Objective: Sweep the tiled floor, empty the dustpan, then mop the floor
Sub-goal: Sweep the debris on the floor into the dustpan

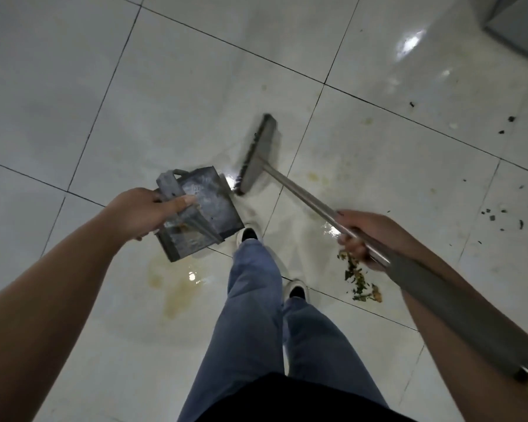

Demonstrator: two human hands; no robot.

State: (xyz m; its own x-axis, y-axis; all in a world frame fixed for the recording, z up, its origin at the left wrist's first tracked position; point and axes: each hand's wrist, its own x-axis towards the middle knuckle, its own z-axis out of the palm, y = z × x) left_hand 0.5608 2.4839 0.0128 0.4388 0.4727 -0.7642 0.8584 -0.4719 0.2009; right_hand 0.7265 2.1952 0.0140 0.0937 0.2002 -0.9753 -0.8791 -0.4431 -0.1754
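The left hand grips the grey metal dustpan by its handle. The right hand curls round the grey metal-shafted broom, its bristles blurred beside the dustpan; the handle's end is cut off.

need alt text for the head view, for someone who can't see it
Looking down, the left hand grips a grey metal dustpan while the right hand grips a grey long-handled broom above a glossy white tiled floor, with green-brown leafy scraps by the person's feet.
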